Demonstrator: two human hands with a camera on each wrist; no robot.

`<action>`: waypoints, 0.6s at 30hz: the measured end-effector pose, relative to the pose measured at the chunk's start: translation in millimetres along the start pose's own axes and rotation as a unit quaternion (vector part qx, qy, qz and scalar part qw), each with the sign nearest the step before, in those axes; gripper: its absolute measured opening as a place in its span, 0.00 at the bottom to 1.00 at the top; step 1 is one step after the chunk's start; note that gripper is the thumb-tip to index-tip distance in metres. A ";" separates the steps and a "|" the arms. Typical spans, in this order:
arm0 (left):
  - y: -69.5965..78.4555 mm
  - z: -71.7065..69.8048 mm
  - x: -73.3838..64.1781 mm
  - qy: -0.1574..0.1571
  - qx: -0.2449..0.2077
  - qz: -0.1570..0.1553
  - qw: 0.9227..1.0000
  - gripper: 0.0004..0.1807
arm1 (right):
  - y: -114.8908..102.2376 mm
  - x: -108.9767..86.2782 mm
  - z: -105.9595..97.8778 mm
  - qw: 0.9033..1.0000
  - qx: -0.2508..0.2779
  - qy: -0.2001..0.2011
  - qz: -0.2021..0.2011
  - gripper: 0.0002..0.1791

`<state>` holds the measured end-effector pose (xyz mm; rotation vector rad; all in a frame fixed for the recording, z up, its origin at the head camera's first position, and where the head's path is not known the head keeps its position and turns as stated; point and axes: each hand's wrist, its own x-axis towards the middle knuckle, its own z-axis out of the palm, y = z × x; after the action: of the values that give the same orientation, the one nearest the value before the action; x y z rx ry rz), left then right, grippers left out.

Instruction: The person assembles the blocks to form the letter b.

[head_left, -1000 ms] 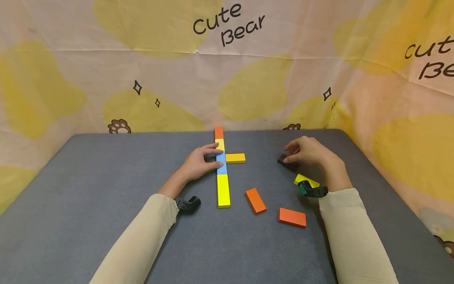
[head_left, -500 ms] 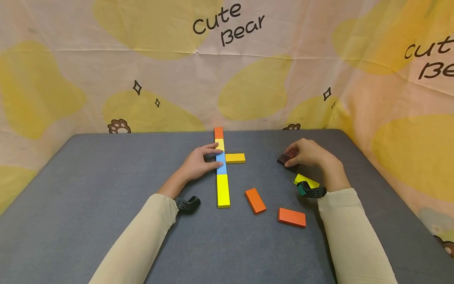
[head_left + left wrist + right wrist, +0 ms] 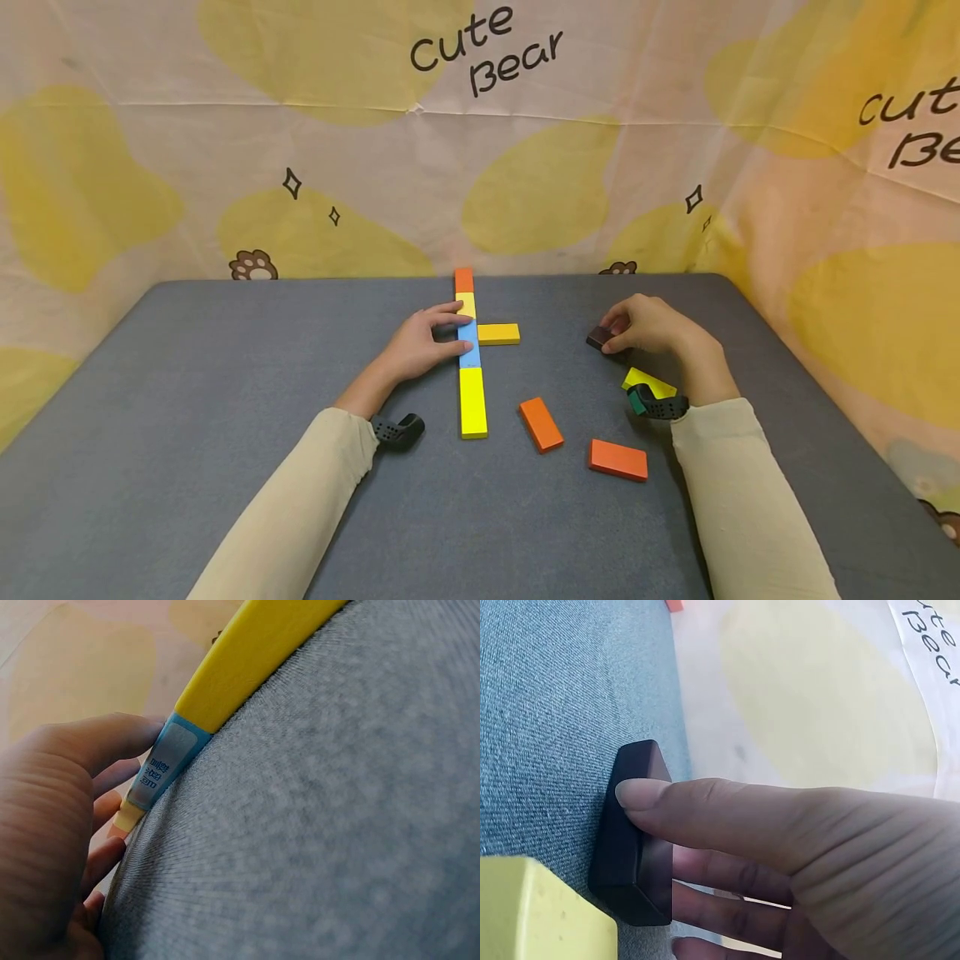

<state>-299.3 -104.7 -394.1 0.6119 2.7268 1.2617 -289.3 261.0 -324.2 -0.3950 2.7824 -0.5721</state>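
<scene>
Down the middle of the table runs a row of flat rectangular blocks: an orange block (image 3: 464,280) at the far end, a pale yellow block (image 3: 465,302), a blue block (image 3: 468,357) and a bright yellow block (image 3: 472,403). My left hand (image 3: 422,343) rests its thumb and fingertips on the blue and pale yellow blocks; the left wrist view shows the blue block's printed label (image 3: 171,748). To the right, my right hand (image 3: 651,325) pinches a black block (image 3: 634,847), thumb on one face and fingers behind it. That block lies low at the table surface.
A golden yellow block (image 3: 498,334) sticks out rightward from the row. Two orange blocks, one angled (image 3: 541,425) and one crosswise (image 3: 618,460), lie nearer. Another yellow block (image 3: 647,382) is under my right wrist. A patterned cloth (image 3: 360,208) hangs behind the table (image 3: 225,375).
My right hand has come down slightly and its thumb and fingers have closed on the black block. The left hand and the row of blocks stay where they were.
</scene>
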 end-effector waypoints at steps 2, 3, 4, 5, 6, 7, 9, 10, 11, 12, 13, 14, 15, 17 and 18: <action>0.4 -0.3 -0.5 0.000 0.001 0.000 1.000 0.28 | -1.0 0.9 0.6 1.000 -0.003 0.000 -0.005 0.23; 0.7 -0.3 -0.6 0.000 0.000 0.000 1.000 0.28 | -1.8 1.5 1.0 1.000 -0.005 0.001 -0.008 0.23; 1.0 -0.3 -0.8 -0.001 0.001 -0.001 1.000 0.28 | -2.6 2.1 1.6 1.000 -0.006 0.001 -0.010 0.22; 1.2 -0.3 -0.9 -0.001 0.001 -0.001 1.000 0.28 | -3.6 2.7 2.0 1.000 -0.007 0.000 -0.012 0.22; 1.4 -0.4 -1.1 -0.001 0.001 -0.002 1.000 0.28 | -4.5 3.1 2.4 1.000 -0.009 0.000 -0.013 0.22; 1.5 -0.5 -1.0 -0.002 0.001 -0.001 1.000 0.28 | -5.4 3.5 2.8 1.000 -0.009 -0.001 -0.013 0.22; 1.7 -0.5 -0.8 -0.002 -0.001 -0.002 1.000 0.28 | -7.1 4.0 2.9 1.000 -0.010 -0.003 -0.013 0.22; 1.7 -0.4 -0.7 -0.002 -0.001 -0.002 1.000 0.28 | -7.8 4.2 2.9 1.000 -0.011 -0.003 -0.013 0.22; 1.6 -0.4 -0.5 -0.002 0.000 -0.001 1.000 0.28 | -8.5 4.4 3.2 1.000 -0.013 -0.004 -0.013 0.22; 1.5 -0.4 -0.4 -0.002 0.000 -0.001 1.000 0.28 | -9.2 4.7 3.4 1.000 -0.014 -0.003 -0.014 0.21; 1.4 -0.3 -0.3 -0.002 0.001 -0.001 1.000 0.28 | -10.0 5.0 3.8 1.000 -0.015 -0.003 -0.015 0.21; 1.2 -0.2 -0.2 -0.002 0.001 -0.002 1.000 0.28 | -10.8 5.3 4.2 1.000 -0.016 -0.002 -0.016 0.21; 1.1 -0.1 -0.2 -0.002 0.001 -0.003 1.000 0.28 | -11.6 5.9 4.9 1.000 -0.016 -0.002 -0.018 0.21; 0.7 -0.1 -0.2 -0.001 0.001 -0.003 1.000 0.28 | -13.3 6.8 6.1 1.000 -0.016 -0.001 -0.020 0.21; 0.6 -0.1 -0.2 -0.001 0.000 -0.003 1.000 0.27 | -14.2 7.1 6.3 1.000 -0.016 -0.002 -0.022 0.21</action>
<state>-298.9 -104.5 -393.7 0.6042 2.7257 1.2578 -290.9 244.0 -325.4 -0.4655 2.7887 -0.5373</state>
